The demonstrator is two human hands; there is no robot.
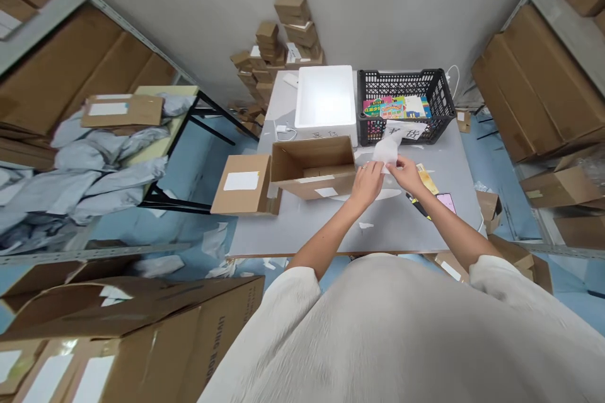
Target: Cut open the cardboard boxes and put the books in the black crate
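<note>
Between my hands hangs a thin, crumpled white sheet, paper or film; I cannot tell which. My left hand pinches its lower left edge, close beside the right end of an open cardboard box. The fingers of my right hand are closed on the sheet's lower right side. Behind the sheet stands a black plastic crate with several colourful books in it and a white handwritten label on its front. By my right forearm lie a phone and a black-and-yellow tool, perhaps a cutter.
A white foam box stands behind the cardboard box. A closed, labelled carton sits at the table's left edge. Small cartons are stacked by the wall. Grey parcels fill a left-hand table; a large carton is at lower left.
</note>
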